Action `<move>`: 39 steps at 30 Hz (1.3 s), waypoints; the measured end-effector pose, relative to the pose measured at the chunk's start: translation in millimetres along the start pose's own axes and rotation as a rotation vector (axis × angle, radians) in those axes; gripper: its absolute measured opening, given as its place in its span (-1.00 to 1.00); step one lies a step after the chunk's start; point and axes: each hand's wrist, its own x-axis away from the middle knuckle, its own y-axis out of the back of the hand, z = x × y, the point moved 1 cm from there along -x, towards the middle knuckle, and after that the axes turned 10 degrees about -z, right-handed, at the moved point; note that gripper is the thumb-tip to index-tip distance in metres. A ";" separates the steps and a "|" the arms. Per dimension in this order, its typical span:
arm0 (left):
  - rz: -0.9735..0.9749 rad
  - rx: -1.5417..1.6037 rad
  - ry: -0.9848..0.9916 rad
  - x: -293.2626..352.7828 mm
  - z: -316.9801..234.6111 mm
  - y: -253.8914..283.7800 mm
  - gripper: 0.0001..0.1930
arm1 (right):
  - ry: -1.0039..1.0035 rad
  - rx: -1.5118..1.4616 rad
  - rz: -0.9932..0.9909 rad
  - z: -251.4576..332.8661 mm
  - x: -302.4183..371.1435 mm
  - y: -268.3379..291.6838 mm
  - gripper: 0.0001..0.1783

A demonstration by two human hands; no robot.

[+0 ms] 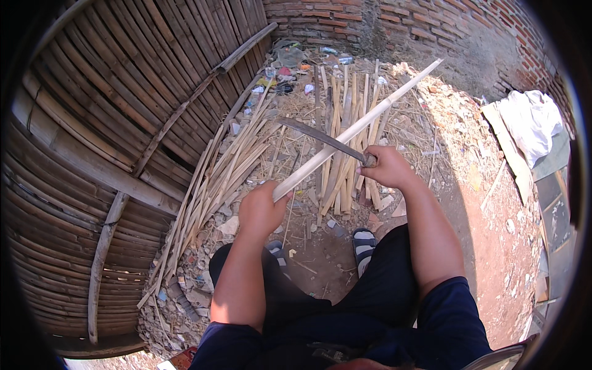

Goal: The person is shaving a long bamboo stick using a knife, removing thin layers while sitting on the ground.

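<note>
My left hand (261, 208) is closed round the near end of a long pale bamboo strip (376, 114), which slants up and away to the right. In my right hand (387, 168) is the handle of a machete (324, 137), its dark blade pointing to the left. The blade crosses the strip near its middle; whether it touches or only passes over it, I cannot tell. Beneath them, several split bamboo strips (336, 179) lie in a pile on the ground, pointing away from me.
A second heap of thin strips (213, 176) lies along the slatted bamboo wall (142, 80) on the left. Litter (290, 57) and rubble cover the ground towards the brick wall (425, 28). White cloth (530, 123) rests over boards at the right. My sandalled feet (365, 243) stand before the pile.
</note>
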 end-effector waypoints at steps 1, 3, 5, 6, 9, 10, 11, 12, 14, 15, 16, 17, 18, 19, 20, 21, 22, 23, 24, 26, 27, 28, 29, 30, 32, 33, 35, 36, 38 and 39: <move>-0.003 0.004 -0.006 0.2 -0.3 0.3 -0.65 | 0.033 0.015 0.006 4.6 1.1 -1.3 -0.49; -0.005 -0.001 -0.022 0.8 0.7 -0.6 -0.66 | 0.054 0.031 0.062 13.8 2.7 -5.0 -0.49; -0.004 -0.019 -0.045 1.6 3.9 -3.6 -0.67 | 0.082 0.039 0.109 18.3 3.5 -10.0 -0.49; 0.011 -0.017 -0.035 1.4 2.0 -2.2 -0.67 | 0.101 0.041 0.130 18.9 3.4 -12.8 -0.49; 0.044 -0.015 -0.012 0.2 -3.1 1.8 -0.68 | 0.125 0.061 0.162 22.6 4.4 -14.0 -0.49; 0.046 -0.018 -0.008 0.1 -2.5 1.2 -0.69 | 0.129 0.071 0.169 23.7 4.4 -13.6 -0.49; 0.048 -0.021 -0.004 0.1 -1.9 0.9 -0.69 | 0.122 0.054 0.161 21.9 3.6 -14.6 -0.49; 0.040 -0.007 -0.009 0.0 -2.3 0.0 -0.69 | 0.113 0.041 0.152 17.4 2.8 -14.8 -0.49; 0.024 0.019 -0.018 0.1 -3.0 -1.3 -0.70 | 0.117 0.003 0.094 7.3 2.0 -16.4 -0.51; 0.026 0.016 -0.014 0.0 -2.7 -1.7 -0.70 | 0.131 -0.021 0.045 2.0 2.0 -17.2 -0.53; 0.027 0.012 -0.010 -0.2 -2.4 -2.0 -0.70 | 0.145 -0.046 -0.004 -2.3 1.8 -17.3 -0.54; 0.028 0.008 -0.005 -0.4 -2.2 -2.1 -0.70 | 0.133 -0.054 -0.009 -6.1 1.3 -17.3 -0.54; 0.030 0.007 -0.002 -0.2 -2.5 -1.8 -0.69 | 0.121 -0.065 -0.014 -7.9 0.9 -17.0 -0.53; 0.031 0.006 0.002 0.0 -3.3 -1.1 -0.69 | 0.109 -0.075 -0.018 -8.7 0.4 -16.8 -0.53; 0.033 0.005 0.005 0.3 -3.8 -0.6 -0.69 | 0.097 -0.063 -0.004 -8.5 -0.2 -16.4 -0.53; 0.027 0.012 0.000 0.5 -3.7 0.1 -0.68 | 0.085 -0.053 0.011 -6.3 -1.0 -15.2 -0.53; 0.021 0.018 -0.004 0.8 -3.6 0.7 -0.68 | 0.073 -0.043 0.025 -5.0 -1.5 -14.7 -0.53; 0.015 0.025 -0.009 0.9 -3.3 1.1 -0.68 | 0.085 -0.040 0.021 -5.2 -1.9 -15.5 -0.53; 0.017 0.011 -0.014 0.8 -2.7 1.0 -0.67 | 0.096 -0.037 0.017 -6.1 -1.9 -16.8 -0.53; 0.022 -0.017 -0.025 0.4 -1.0 -0.1 -0.65 | 0.101 -0.026 0.012 -6.1 -1.3 -16.9 -0.53; 0.020 -0.025 -0.019 0.6 -0.6 -0.4 -0.65 | 0.098 -0.018 0.013 -3.9 -1.2 -16.1 -0.53; 0.018 -0.032 -0.014 0.8 -0.1 -0.7 -0.64 | 0.094 -0.011 0.014 -2.4 -1.3 -15.7 -0.53; 0.016 -0.040 -0.008 1.0 0.0 -0.7 -0.63 | 0.089 -0.014 0.021 -1.9 -1.5 -15.9 -0.54; 0.021 -0.045 -0.007 0.8 -0.3 -1.0 -0.63 | 0.084 -0.016 0.027 -1.9 -1.6 -15.6 -0.54; 0.031 -0.054 -0.004 0.2 -0.8 -1.3 -0.62 | 0.090 -0.018 0.026 -2.7 -1.2 -15.8 -0.54; 0.036 -0.050 0.000 0.0 -0.7 -1.8 -0.63 | 0.102 -0.018 0.020 -3.4 -0.9 -16.3 -0.54; 0.045 -0.043 0.008 -0.4 0.1 -3.0 -0.64 | 0.106 -0.017 0.023 -4.0 -0.3 -15.9 -0.54; 0.054 -0.040 0.016 -0.5 -0.1 -2.6 -0.65 | 0.098 -0.018 0.032 -3.8 -0.6 -15.8 -0.53; 0.070 -0.033 0.032 -0.5 -1.0 -1.2 -0.66 | 0.083 -0.010 0.054 -2.7 -1.1 -15.9 -0.53; 0.072 -0.037 0.036 -0.6 -1.2 -0.9 -0.67 | 0.075 -0.001 0.067 -1.6 -1.6 -16.3 -0.53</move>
